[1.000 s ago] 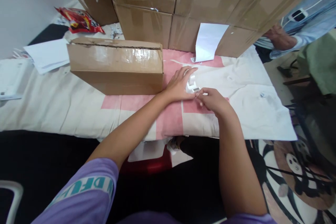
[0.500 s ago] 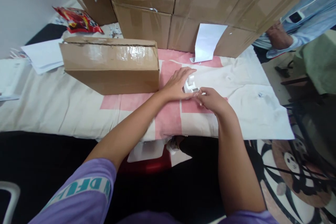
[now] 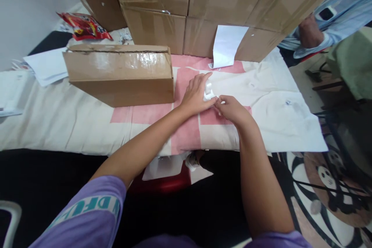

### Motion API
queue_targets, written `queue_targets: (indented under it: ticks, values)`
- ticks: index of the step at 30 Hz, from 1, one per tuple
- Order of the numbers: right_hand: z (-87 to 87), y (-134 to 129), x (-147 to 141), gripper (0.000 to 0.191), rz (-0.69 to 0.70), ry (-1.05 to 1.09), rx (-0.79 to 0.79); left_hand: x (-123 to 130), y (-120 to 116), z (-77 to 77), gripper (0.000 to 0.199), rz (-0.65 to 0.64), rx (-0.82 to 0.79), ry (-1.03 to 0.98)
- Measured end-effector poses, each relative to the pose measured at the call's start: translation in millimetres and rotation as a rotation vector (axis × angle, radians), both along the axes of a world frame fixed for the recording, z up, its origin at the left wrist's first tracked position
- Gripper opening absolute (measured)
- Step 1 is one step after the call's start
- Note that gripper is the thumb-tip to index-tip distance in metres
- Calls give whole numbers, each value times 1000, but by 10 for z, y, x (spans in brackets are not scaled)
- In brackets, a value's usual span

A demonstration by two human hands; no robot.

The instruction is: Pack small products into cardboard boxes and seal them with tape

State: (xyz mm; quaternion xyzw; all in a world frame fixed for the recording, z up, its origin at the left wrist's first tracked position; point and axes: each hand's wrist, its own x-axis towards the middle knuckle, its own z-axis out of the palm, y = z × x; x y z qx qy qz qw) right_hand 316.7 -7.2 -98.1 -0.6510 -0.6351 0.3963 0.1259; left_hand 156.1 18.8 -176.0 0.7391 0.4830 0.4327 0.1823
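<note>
My left hand is wrapped round a small white tape dispenser on the pink and white cloth. Its thumb lies along the near side of the dispenser. Close on the right, my right hand has its thumb and forefinger pinched together at the dispenser's front end. Whatever is between those fingertips is too small to make out. To the left of my hands stands a closed, taped cardboard box.
Large taped cartons line the back, with a white paper sheet leaning there. Back left lie a red packet and white papers. A person's hand shows at the right, beyond the cloth-covered table.
My right fingertips have shifted slightly left, against the dispenser's front end. My left thumb now covers more of that end. The whole view has shifted slightly.
</note>
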Motion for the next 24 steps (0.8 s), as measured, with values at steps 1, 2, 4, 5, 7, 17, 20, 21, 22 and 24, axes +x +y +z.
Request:
queue_targets:
  ticks: [1, 2, 4, 5, 7, 17, 20, 21, 22, 24]
  values:
    - [2, 1, -3, 33, 1, 1, -2, 26, -15, 4, 84, 30, -18, -9]
    - [2, 1, -5, 33, 1, 1, -5, 46, -27, 6, 84, 46, -32, -19]
    - [0, 3, -5, 34, -2, -3, -13, 68, -35, 10, 85, 51, -43, -37]
    - [-3, 5, -5, 35, -2, -5, -15, 73, -33, 10, 85, 50, -45, -43]
    - [-11, 11, -3, 35, -4, -4, -17, 76, -24, 7, 85, 49, -49, -46]
    - [-103, 56, 53, 28, 0, 97, -32, 87, 11, -30, 90, 50, -22, -77]
    - [-173, 67, 86, 24, -2, 160, -34, 84, 6, -16, 89, 40, -17, -88]
    - [-199, 69, 96, 23, -1, 178, -33, 83, 4, -12, 88, 37, -20, -91]
    - [-224, 70, 106, 23, 0, 192, -31, 81, 3, -9, 88, 34, -24, -93]
    - [-270, 66, 127, 21, 8, 215, -24, 78, 3, -9, 89, 31, -34, -98]
